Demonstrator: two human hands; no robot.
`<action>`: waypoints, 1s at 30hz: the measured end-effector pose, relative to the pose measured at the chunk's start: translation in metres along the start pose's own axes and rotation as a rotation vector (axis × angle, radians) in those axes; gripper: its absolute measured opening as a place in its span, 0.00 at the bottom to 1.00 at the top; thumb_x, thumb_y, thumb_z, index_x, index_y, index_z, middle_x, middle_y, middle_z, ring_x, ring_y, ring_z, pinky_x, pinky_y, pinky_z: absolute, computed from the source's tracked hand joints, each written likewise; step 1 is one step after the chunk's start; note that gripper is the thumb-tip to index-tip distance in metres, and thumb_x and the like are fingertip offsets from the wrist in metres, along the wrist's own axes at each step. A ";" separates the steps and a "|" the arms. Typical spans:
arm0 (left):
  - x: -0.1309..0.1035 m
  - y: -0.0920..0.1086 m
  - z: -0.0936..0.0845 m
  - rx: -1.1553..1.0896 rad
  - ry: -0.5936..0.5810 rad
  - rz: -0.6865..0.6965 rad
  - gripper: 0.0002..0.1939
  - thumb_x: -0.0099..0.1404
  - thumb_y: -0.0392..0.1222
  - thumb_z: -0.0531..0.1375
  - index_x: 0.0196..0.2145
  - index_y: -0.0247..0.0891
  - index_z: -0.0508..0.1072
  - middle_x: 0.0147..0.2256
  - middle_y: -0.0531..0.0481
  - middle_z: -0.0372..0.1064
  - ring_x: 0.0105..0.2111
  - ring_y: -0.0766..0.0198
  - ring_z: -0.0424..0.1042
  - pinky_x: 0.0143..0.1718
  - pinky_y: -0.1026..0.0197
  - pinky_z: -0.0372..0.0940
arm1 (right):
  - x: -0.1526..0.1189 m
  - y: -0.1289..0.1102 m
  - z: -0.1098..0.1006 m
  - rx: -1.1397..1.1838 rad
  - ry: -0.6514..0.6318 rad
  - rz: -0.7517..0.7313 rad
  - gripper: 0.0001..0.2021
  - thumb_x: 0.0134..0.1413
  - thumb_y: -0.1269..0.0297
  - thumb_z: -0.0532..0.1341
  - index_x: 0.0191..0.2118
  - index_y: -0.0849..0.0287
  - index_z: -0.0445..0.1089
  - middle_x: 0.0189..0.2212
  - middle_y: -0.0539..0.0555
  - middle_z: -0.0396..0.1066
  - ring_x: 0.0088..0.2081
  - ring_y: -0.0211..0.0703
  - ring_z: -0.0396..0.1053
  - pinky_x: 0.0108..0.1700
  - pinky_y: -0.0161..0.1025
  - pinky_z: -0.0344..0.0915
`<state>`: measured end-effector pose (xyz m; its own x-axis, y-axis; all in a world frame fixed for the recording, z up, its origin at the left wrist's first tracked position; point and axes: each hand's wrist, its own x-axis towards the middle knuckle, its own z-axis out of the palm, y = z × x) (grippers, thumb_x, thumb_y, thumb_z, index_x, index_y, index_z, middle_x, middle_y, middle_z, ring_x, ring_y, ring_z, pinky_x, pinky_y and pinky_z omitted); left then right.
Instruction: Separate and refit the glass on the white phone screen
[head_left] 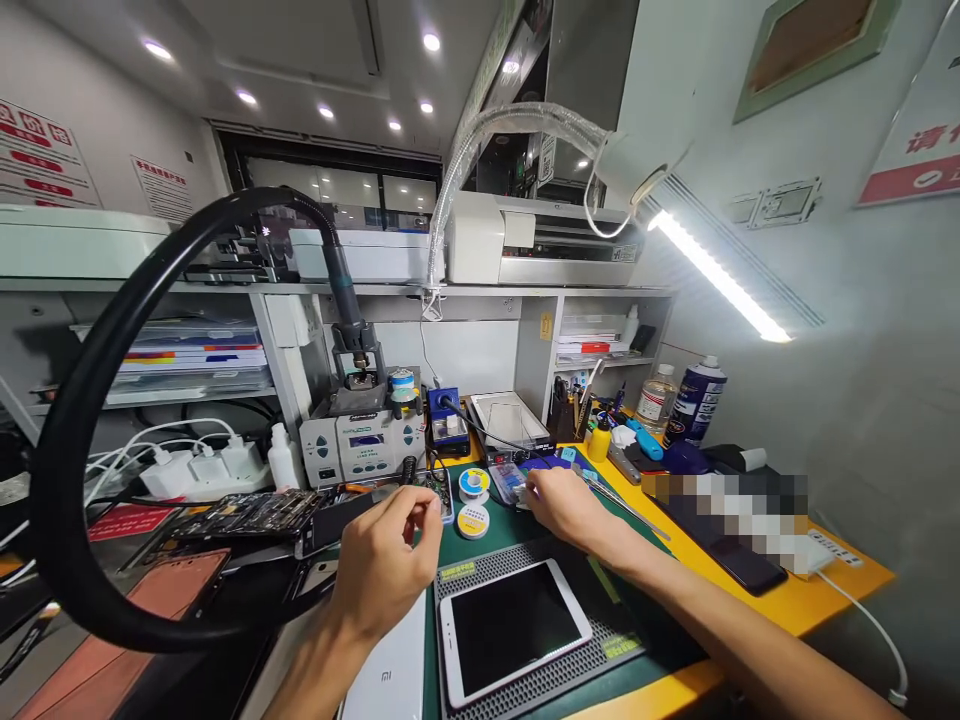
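My left hand (390,550) hovers over the left side of the bench, thumb and fingers curled together in a pinch; whatever may be between them is too small to make out. At the mat's far edge, my right hand (562,505) reaches in with bent fingers beside a small clear plastic box (508,483); its fingertips are partly hidden. Below and between both hands lies a white-framed tablet (517,630), dark screen up, on a grey perforated work pad (615,645). Two solder spools (473,521) stand just beyond the pad.
A hot-air station (364,445) stands at the back left, its thick black hose (97,370) looping across the left side. Phone parts (255,515) crowd the left. A white Mi-marked panel (386,675) lies beside the pad. Tweezers (630,510), bottles and a black phone (720,540) are right.
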<state>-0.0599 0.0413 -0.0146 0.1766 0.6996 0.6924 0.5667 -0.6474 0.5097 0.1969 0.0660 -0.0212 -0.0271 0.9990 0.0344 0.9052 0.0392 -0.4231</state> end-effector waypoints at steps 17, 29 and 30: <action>-0.008 0.028 0.020 -0.577 -0.507 -0.498 0.26 0.60 0.60 0.62 0.48 0.37 0.73 0.38 0.45 0.74 0.19 0.69 0.63 0.17 0.65 0.56 | -0.063 -0.031 -0.001 1.017 -0.187 -0.012 0.19 0.50 0.45 0.64 0.32 0.58 0.65 0.17 0.42 0.60 0.16 0.29 0.52 0.16 0.29 0.49; 0.000 0.013 0.015 -0.673 -0.372 -0.578 0.16 0.58 0.54 0.63 0.37 0.39 0.76 0.22 0.55 0.66 0.17 0.70 0.53 0.15 0.67 0.46 | -0.040 0.087 -0.050 0.186 0.200 0.207 0.14 0.65 0.59 0.62 0.52 0.60 0.69 0.51 0.58 0.69 0.49 0.50 0.70 0.50 0.52 0.69; 0.001 0.014 0.014 -0.683 -0.369 -0.580 0.17 0.58 0.55 0.64 0.37 0.39 0.77 0.21 0.56 0.64 0.17 0.71 0.52 0.15 0.68 0.45 | -0.036 0.097 -0.047 0.125 0.202 0.223 0.14 0.65 0.60 0.62 0.52 0.60 0.69 0.52 0.57 0.69 0.50 0.50 0.70 0.51 0.53 0.69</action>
<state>-0.0404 0.0366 -0.0139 0.3244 0.9411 0.0955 0.0761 -0.1266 0.9890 0.3055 0.0332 -0.0205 0.2619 0.9597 0.1022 0.8200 -0.1654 -0.5479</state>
